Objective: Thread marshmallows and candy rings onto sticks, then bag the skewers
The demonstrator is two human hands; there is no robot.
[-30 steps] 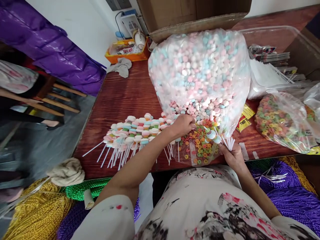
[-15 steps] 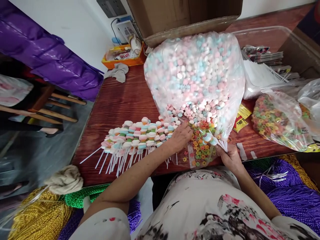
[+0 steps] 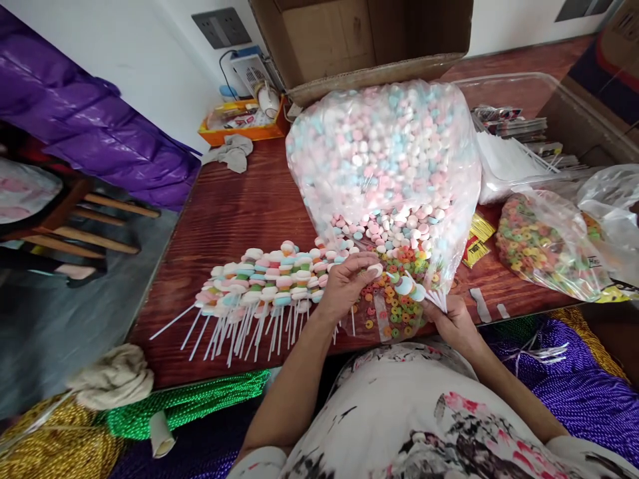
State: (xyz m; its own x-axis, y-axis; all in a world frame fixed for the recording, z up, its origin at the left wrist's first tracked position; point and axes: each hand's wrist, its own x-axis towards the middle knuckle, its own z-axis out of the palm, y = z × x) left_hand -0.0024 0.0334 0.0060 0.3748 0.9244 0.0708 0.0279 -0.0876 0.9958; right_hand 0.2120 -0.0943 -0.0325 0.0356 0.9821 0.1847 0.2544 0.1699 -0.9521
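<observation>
My left hand (image 3: 346, 283) pinches a pale marshmallow candy (image 3: 374, 271) just in front of the big clear bag of pink, blue and white marshmallow candies (image 3: 384, 153). My right hand (image 3: 455, 322) grips a bunch of white sticks (image 3: 438, 299), one bearing candies (image 3: 408, 286) near its tip. Between the hands lie loose coloured ring candies (image 3: 394, 303) on plastic. Left of my left hand a heap of finished candy skewers (image 3: 269, 279) rests on the brown wooden table (image 3: 234, 206).
A second bag of ring candies (image 3: 542, 246) lies at the right, with a clear bin (image 3: 524, 93) of packets behind it. A cardboard box (image 3: 359, 40) stands at the back, an orange tray (image 3: 239, 120) at back left. Coloured cord spools (image 3: 190, 402) sit below the table edge.
My left hand has come out of the bag's mouth with one marshmallow candy and drawn back toward the sticks. The view has shifted slightly; my right hand keeps its hold.
</observation>
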